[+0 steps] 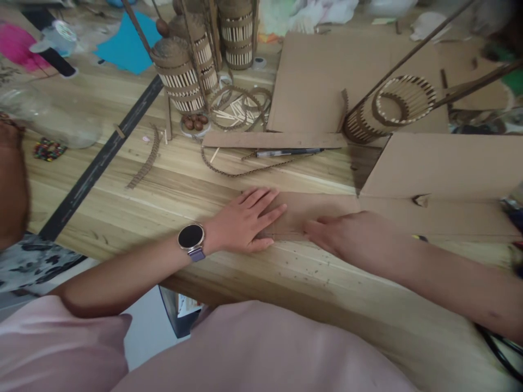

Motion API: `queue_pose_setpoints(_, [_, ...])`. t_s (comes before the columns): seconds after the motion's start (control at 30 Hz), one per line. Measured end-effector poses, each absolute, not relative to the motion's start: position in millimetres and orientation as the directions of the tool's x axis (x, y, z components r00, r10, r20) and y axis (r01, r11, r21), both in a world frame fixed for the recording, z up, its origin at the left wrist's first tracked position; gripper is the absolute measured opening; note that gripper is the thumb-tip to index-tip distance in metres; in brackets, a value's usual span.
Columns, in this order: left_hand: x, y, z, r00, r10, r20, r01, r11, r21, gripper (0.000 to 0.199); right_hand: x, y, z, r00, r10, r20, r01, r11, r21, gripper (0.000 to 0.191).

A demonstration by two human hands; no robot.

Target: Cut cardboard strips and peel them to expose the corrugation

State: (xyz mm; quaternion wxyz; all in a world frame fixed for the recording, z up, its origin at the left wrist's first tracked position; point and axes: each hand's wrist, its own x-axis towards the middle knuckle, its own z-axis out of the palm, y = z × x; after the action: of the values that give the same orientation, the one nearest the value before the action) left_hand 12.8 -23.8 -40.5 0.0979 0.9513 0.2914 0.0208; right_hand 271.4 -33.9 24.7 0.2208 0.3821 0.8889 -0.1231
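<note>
My left hand (245,220), with a round watch (191,237) on its wrist, lies flat with spread fingers on the left end of a cardboard strip (330,204). My right hand (353,237) rests on the same strip further right, its fingers stretched out to the left and slightly blurred. I see nothing held in it, though its palm side is hidden. Rightward, the strip adjoins a cardboard piece with a raised flap (445,166). Just beyond lie a narrow cardboard strip (269,140), a pen (290,153) and a thin corrugated strip (237,174).
Stick-walled cardboard cylinders (180,76) stand at the back, near a dish of brown balls (195,123) and loose sticks (235,111). Another open cylinder (388,111) stands by a cardboard sheet (322,71). Another person's arm (12,179) is at the left, beside a black strip (102,158).
</note>
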Motion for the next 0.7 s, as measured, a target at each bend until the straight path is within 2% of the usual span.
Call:
queue_pose_setpoints(0.1, [13, -24, -42, 0.827, 0.562, -0.008, 0.551, -0.809, 0.206, 0.074, 242, -33, 26, -0.583, 0.577, -0.572, 0.695, 0.718, 0.016, 0.02])
queue_pose_setpoints(0.27, [13, -24, -44, 0.828, 0.561, -0.003, 0.55, -0.81, 0.204, 0.074, 233, -34, 25, -0.588, 0.56, -0.584, 0.654, 0.754, 0.063, 0.023])
queue_pose_setpoints(0.37, [13, -24, -44, 0.828, 0.561, -0.002, 0.548, -0.809, 0.213, 0.074, 228, -36, 27, -0.577, 0.56, -0.595, 0.646, 0.758, 0.087, 0.032])
queue_pose_setpoints(0.53, [12, -23, -42, 0.83, 0.557, -0.022, 0.549, -0.809, 0.211, 0.073, 231, -37, 30, -0.568, 0.581, -0.583, 0.654, 0.749, 0.11, 0.049])
queue_pose_setpoints(0.7, [13, -23, -41, 0.831, 0.555, -0.034, 0.549, -0.81, 0.208, 0.072, 289, -38, 22, -0.58, 0.643, -0.501, 0.708, 0.701, 0.08, 0.044])
